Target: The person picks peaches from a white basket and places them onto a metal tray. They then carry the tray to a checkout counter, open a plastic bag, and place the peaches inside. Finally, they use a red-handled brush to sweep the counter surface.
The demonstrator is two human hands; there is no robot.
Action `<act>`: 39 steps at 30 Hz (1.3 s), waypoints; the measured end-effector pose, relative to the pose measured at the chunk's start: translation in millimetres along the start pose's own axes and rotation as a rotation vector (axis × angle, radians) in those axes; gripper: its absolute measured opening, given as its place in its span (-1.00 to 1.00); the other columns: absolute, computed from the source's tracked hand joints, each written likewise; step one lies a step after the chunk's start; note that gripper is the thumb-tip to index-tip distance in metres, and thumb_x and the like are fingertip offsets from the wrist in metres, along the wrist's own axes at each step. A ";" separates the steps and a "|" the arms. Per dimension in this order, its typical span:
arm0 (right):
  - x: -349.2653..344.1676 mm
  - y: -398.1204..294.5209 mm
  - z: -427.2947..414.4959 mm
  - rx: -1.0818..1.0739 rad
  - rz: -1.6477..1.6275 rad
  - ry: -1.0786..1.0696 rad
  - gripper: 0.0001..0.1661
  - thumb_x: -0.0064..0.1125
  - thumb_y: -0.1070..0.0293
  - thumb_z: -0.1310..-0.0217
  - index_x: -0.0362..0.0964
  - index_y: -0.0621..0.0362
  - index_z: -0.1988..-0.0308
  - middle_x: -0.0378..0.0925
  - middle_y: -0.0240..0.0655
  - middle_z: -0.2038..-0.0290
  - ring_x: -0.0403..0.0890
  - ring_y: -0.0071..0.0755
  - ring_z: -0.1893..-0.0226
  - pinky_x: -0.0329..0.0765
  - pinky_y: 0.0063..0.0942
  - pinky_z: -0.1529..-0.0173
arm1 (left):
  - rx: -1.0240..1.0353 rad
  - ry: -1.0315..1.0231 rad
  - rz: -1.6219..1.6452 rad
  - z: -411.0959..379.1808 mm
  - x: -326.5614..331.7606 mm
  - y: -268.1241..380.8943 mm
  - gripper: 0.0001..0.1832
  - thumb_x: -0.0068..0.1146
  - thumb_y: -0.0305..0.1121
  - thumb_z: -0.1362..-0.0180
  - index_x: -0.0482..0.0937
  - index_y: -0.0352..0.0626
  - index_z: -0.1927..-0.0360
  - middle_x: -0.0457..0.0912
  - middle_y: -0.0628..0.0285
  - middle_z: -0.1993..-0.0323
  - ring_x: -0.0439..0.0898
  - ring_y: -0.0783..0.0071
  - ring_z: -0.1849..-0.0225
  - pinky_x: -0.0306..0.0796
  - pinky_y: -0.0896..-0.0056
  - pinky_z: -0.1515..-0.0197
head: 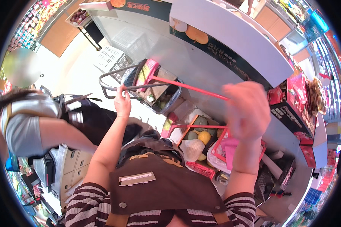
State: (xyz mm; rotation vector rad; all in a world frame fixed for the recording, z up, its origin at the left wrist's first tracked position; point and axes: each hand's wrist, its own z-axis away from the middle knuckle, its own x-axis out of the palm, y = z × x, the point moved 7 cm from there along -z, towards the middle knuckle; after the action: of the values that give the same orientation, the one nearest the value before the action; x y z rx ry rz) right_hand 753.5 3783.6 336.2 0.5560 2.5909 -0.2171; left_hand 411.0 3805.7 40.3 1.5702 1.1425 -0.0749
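My left hand (122, 103) is closed around a bar of a grey looped tubular frame (105, 85), which reaches over a waste container (174, 100). My right hand (245, 110), blurred and raised, appears closed around the red-pink handle of a broom (190, 86). The broom's pink head with yellow-green bristles (147, 72) rests above the container, against a dark panel (132, 76). Inside the container are cardboard (156, 90) and green scraps. Below, a second pink broom-like tool (169, 127) lies beside a box of squashes (204, 137).
Close on the left another person (25, 127) bends forward. White and black crates (110, 58) stand on the floor beyond the container. A grey display counter (216, 48) curves along the right. Pomegranate boxes (292, 105) and a red basket (218, 144) sit near my right arm.
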 end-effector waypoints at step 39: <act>375.5 -107.6 -150.3 0.190 -0.368 -0.826 -0.36 0.33 0.31 0.21 0.36 0.18 0.02 0.45 -0.14 0.39 0.44 -0.11 0.50 0.43 -0.36 0.36 | 0.028 -1.397 -0.069 -25.8 -70.0 -163.6 -0.54 -0.07 -0.06 -0.14 0.44 0.02 -0.08 0.52 0.05 0.03 0.50 0.13 0.00 0.34 0.22 -0.07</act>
State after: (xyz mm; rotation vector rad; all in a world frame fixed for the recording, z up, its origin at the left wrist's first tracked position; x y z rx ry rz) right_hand 343.3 3853.4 291.0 0.0093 1.8414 -0.6629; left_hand 249.3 3765.5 -27.1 1.0595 0.0653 -1.0507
